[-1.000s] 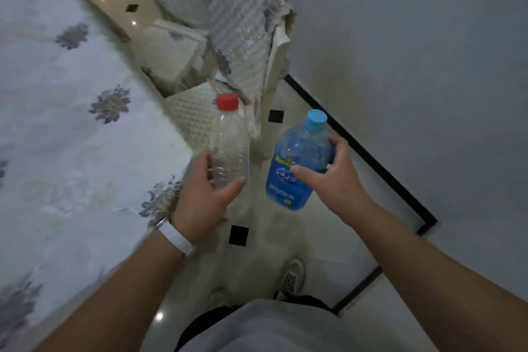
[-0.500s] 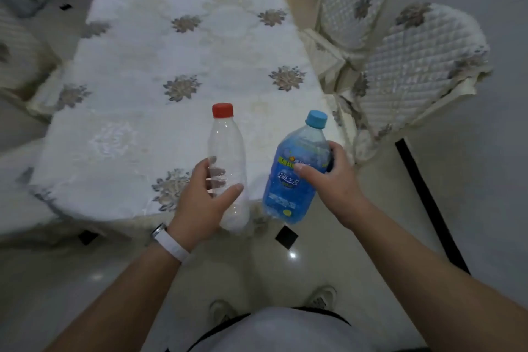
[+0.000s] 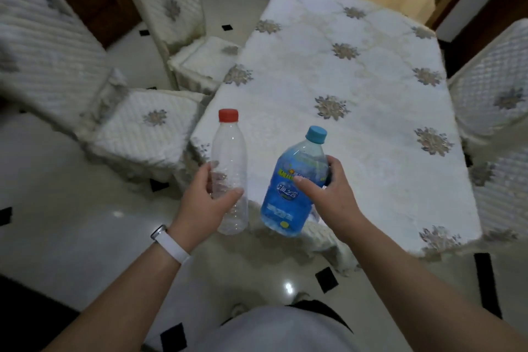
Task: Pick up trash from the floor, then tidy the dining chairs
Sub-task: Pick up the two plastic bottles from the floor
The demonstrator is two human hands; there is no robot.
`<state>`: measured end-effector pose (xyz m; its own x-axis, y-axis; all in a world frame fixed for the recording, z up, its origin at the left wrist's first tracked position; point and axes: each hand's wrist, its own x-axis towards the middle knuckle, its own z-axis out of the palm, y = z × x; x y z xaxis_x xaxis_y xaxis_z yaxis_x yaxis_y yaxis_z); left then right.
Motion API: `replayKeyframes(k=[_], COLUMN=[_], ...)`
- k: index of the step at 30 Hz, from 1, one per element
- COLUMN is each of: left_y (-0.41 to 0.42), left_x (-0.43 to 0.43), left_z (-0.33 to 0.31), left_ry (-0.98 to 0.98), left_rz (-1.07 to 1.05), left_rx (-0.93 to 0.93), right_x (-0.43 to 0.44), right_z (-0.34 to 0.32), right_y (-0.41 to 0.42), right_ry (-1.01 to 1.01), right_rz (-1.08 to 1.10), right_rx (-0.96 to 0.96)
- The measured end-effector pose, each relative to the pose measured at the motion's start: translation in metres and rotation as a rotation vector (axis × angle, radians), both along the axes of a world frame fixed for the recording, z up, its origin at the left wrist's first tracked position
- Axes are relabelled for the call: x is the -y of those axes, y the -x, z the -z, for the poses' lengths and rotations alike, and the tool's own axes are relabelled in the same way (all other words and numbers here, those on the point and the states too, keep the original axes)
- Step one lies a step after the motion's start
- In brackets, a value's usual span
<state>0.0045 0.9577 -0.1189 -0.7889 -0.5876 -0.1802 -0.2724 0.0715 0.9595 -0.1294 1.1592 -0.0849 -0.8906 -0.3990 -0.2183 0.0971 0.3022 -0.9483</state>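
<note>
Held up: clear empty plastic bottle with red cap [image 3: 230,177], left hand [image 3: 205,197] wrapped round its lower body. The blue-labelled plastic bottle with pale blue cap [image 3: 291,188] is gripped mid-body by the right hand [image 3: 328,194]. Both are just off the near corner of the white flower-patterned tabletop [image 3: 357,94].

Risk: the thin clear bottle could crumple and slip, and the blue one could twist out of a one-handed grip.

The clear bottle's long axis is upright, cap up. The blue one leans, cap toward the tabletop's middle. A quilted white chair [image 3: 143,126] sits askew left of the tabletop.

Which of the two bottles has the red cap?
The clear, unlabelled bottle gripped by the left hand has the red cap. The blue labelled bottle in the right hand has a blue cap.
</note>
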Motion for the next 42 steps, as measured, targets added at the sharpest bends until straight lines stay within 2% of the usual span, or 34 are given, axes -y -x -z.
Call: replayKeyframes(k=[12, 20, 26, 34, 42], left_y=[-0.078, -0.100, -0.130, -0.194, -0.264], left_x=[0.142, 0.272, 0.362, 0.445, 0.578], left_z=[0.005, -0.003, -0.011, -0.018, 0.012], left_ry=[0.002, 0.017, 0.021, -0.010, -0.088], left_rz=[-0.369, -0.597, -0.748, -0.973, -0.984], left_rx=[0.059, 0.159, 0.195, 0.117, 0.049], right_x=[0.206, 0.381, 0.510, 0.646, 0.775], right_z=[0.015, 0.014, 0.010, 0.004, 0.014], right_y=[-0.009, -0.011, -0.020, -0.081, -0.160], right_ry=[-0.044, 0.022, 0.035, 0.051, 0.013], right_rz=[-0.367, -0.609, -0.795, -1.000, -1.006], right_rx=[-0.002, 0.078, 0.060, 0.015, -0.042])
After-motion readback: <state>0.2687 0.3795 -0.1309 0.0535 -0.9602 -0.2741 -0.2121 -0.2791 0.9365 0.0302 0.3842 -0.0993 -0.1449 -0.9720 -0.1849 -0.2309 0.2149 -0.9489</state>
